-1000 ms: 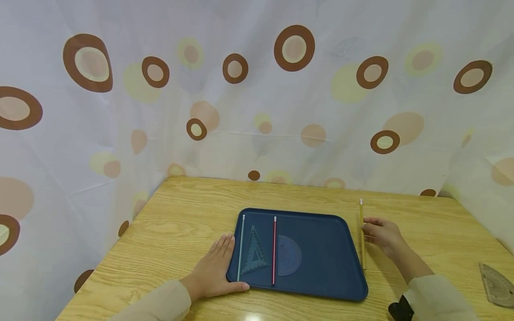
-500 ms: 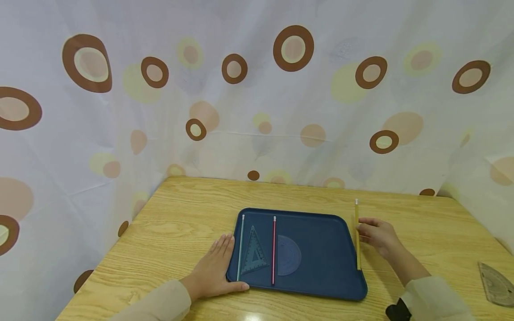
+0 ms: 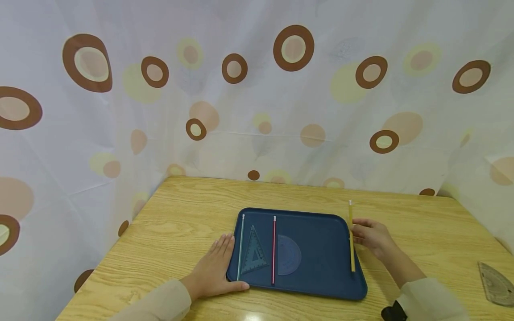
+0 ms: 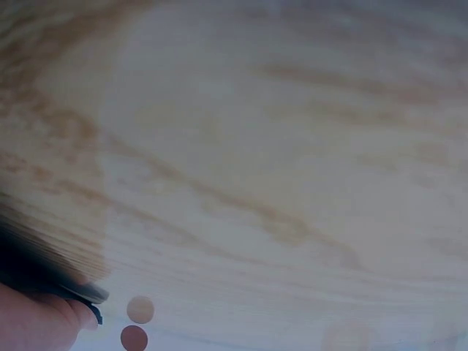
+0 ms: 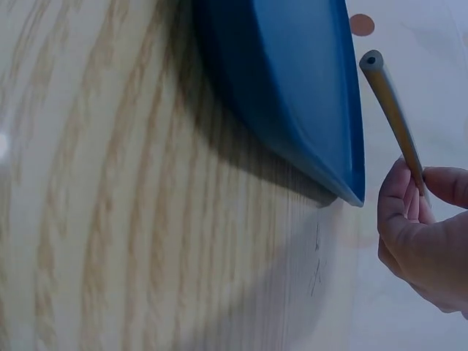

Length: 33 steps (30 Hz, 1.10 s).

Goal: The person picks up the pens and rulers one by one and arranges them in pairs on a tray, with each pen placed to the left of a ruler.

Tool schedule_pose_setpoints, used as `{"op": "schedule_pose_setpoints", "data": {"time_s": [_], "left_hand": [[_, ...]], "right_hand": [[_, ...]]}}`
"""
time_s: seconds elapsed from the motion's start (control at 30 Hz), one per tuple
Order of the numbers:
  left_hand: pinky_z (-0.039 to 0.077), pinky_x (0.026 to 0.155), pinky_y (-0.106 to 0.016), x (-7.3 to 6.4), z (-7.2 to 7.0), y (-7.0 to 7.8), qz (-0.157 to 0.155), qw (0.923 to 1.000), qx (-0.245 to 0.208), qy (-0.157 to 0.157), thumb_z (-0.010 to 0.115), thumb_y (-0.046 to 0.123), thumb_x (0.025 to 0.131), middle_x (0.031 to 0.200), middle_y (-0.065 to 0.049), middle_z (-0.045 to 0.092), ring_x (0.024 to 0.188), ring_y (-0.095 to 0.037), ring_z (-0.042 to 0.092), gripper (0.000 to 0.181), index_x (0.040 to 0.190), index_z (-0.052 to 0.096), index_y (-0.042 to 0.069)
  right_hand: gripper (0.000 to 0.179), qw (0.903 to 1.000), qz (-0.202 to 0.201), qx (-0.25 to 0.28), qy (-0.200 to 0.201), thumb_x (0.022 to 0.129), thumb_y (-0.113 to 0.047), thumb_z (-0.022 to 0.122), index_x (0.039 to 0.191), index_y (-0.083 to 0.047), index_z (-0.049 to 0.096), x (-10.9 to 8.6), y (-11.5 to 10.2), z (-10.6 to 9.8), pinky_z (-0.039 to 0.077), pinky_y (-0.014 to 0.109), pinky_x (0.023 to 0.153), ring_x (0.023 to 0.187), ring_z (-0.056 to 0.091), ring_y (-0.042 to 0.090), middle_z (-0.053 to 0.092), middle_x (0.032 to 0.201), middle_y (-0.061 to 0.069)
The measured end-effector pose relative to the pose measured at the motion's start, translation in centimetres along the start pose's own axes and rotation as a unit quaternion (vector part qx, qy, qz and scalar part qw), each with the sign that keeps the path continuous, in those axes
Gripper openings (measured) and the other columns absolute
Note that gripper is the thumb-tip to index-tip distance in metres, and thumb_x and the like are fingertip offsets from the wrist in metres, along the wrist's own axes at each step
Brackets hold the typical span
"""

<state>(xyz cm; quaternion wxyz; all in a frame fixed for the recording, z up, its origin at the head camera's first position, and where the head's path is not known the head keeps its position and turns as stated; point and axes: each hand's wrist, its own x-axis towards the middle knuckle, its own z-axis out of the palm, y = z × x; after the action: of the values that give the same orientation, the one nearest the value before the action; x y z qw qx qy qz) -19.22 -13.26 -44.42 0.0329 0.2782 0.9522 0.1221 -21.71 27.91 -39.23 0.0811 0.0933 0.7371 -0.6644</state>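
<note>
My right hand point(image 3: 373, 238) pinches a yellow pencil point(image 3: 351, 245) between thumb and fingers. The pencil overlaps the right rim of the dark blue tray point(image 3: 321, 254) in the head view. In the right wrist view the pencil point(image 5: 395, 117) is held up beside the tray wall point(image 5: 241, 88), its unsharpened end toward the camera. My left hand point(image 3: 214, 269) lies flat with fingers straight against the tray's left edge, the thumb along its front corner. Inside the tray lie a green pencil point(image 3: 241, 247), a clear set square point(image 3: 254, 254), a red pencil point(image 3: 274, 249) and a clear protractor point(image 3: 288, 255).
A second clear protractor point(image 3: 496, 285) lies on the wooden table point(image 3: 192, 200) at the far right. A white curtain point(image 3: 261, 98) with brown and yellow circles hangs behind the table and along both sides.
My right hand has moved left with the yellow pencil, from beside the tray to over its right rim. My left hand and the things in the tray stay put.
</note>
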Motion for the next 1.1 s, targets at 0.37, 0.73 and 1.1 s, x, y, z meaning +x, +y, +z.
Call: {"op": "schedule_pose_setpoints", "data": {"time_s": [0.37,0.73,1.1], "left_hand": [[0.018,0.116,-0.045,0.1,0.1,-0.1,0.002,1.0000,0.003,0.001,0.046,0.078,0.074,0.154,-0.019,0.014,0.144,-0.032,0.012,0.114,0.147,0.014,-0.003],[0.018,0.116,-0.045,0.0,0.0,0.0,0.005,1.0000,0.006,0.003,0.046,0.078,0.074,0.154,-0.020,0.015,0.144,-0.032,0.013,0.114,0.147,0.015,-0.004],[0.018,0.116,-0.045,0.0,-0.1,0.1,0.004,1.0000,0.007,0.001,0.046,0.078,0.074,0.154,-0.019,0.015,0.143,-0.033,0.013,0.114,0.147,0.015,-0.004]], "right_hand": [[0.048,0.9999,-0.004,-0.015,-0.008,0.093,-0.006,0.049,0.133,0.015,0.031,0.0,-0.2,1.6,0.051,0.018,0.066,0.070,0.055,0.004,0.056,0.082,-0.007],[0.045,0.9998,0.001,-0.014,-0.014,0.093,-0.004,0.050,0.130,0.016,0.034,-0.1,0.1,2.8,0.052,0.020,0.066,0.071,0.056,0.006,0.057,0.085,-0.005],[0.045,0.9998,0.000,-0.004,-0.018,0.092,-0.003,0.050,0.130,0.016,0.034,-0.1,0.5,4.1,0.052,0.020,0.066,0.071,0.057,0.006,0.057,0.086,-0.004]]}}
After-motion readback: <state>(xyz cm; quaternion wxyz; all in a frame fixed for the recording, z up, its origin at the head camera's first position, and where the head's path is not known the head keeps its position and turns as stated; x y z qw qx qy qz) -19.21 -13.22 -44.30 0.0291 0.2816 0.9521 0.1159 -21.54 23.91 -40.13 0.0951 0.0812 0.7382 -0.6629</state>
